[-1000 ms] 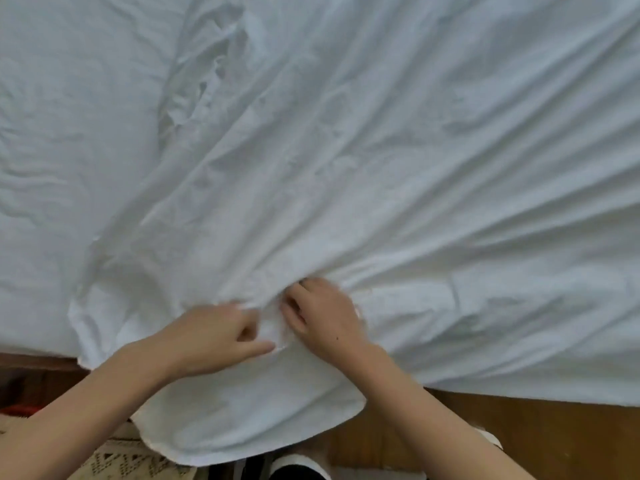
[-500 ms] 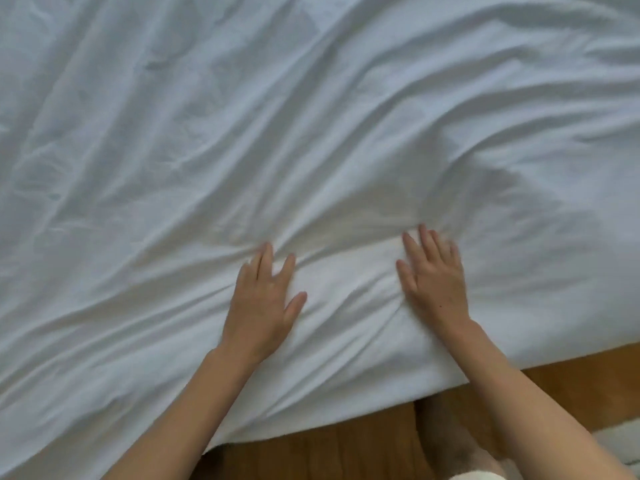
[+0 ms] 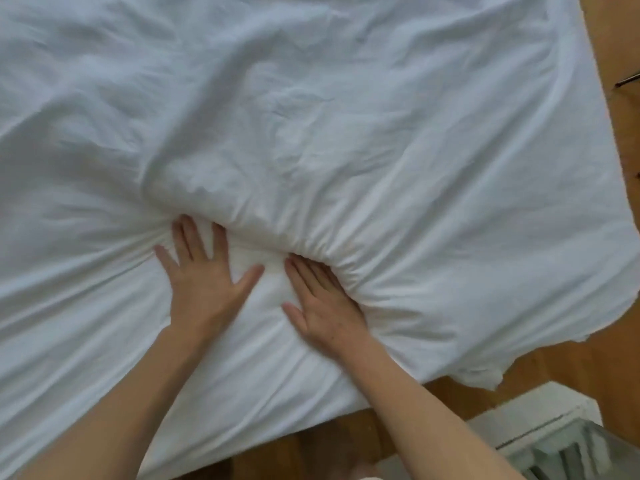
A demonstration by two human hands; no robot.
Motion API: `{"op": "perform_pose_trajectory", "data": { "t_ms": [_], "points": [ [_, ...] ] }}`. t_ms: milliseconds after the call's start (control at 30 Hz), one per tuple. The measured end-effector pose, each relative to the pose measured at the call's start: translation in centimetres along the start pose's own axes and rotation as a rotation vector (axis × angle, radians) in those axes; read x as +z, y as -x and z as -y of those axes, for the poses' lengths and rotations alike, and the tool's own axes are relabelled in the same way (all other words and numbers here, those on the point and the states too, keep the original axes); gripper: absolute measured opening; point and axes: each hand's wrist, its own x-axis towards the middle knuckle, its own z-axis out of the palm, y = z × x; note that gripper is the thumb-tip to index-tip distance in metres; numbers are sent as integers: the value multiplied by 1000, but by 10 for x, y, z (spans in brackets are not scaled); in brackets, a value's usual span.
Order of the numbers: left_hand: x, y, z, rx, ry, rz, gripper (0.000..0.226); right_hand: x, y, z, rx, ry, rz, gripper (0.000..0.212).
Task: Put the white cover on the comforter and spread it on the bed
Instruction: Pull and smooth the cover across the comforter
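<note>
Pressing flat is what's being done here: the left hand [image 3: 204,282] and right hand [image 3: 322,299] are laid palm-down, fingers spread, nothing gripped, on the wrinkled white fabric cover [image 3: 415,168]. A bunched ridge [image 3: 277,223] is piled just beyond the fingertips, nearer the right hand, so smoothing is probably needed away from the wooden floor [image 3: 571,368].

— Hands?
— My bare left hand [image 3: 204,282] lies flat, palm down, fingers spread wide. My bare right hand [image 3: 323,303] is flat too, fingers closer together.
— Arms?
— Both forearms extended forward, converging; hands just beside each other, thumbs inward, not touching.
</note>
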Motion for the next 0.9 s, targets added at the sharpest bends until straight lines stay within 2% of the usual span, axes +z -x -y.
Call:
{"op": "perform_pose_trajectory", "data": {
  "t_ms": [67, 167, 233, 267, 333, 400, 433, 500, 600, 667, 733, 800, 833, 900],
  "points": [
    [-3, 2, 21, 156, 12, -53, 93, 7, 1, 4, -28, -5, -100, 75],
    [-2, 4, 65, 478, -28, -185, 81, 20, 2, 19, 1, 10, -281, 86],
    [-1, -5, 88, 633, -78, -257, 65, 28, -10, 33, 83, 59, -342, 82],
    [-1, -10, 92, 697, -92, -302, 53, 30, -16, 38, 119, 88, -367, 74],
    [2, -18, 92, 779, -98, -384, 25, 33, -30, 45, 142, 133, -430, 51],
    [0, -15, 89, 792, -85, -411, 8, 31, -40, 47, 103, 114, -460, 38],
    [-4, -12, 86, 794, -64, -414, 7, 28, -44, 48, 93, 75, -460, 36],
    [-28, -4, 78, 787, -18, -401, 22, 12, -50, 56, 121, -36, -470, 37],
    [-93, 14, 67, 778, 106, -311, 50, -44, -26, 86, 221, -345, -435, 48],
    [-145, 35, 70, 792, 158, -80, 50, -92, 2, 103, 173, -645, -250, 50],
    [-179, 45, 75, 758, 187, 108, 49, -104, 20, 108, 127, -901, -124, 53],
    [-178, 37, 74, 617, 181, 291, 49, -88, 9, 106, 256, -1150, -5, 54],
    [-164, 29, 69, 525, 125, 360, 47, -69, -2, 102, 378, -1207, 73, 53],
    [-124, 8, 54, 431, -105, 455, 37, -35, -27, 90, 494, -1103, 229, 45]
  ]
}}
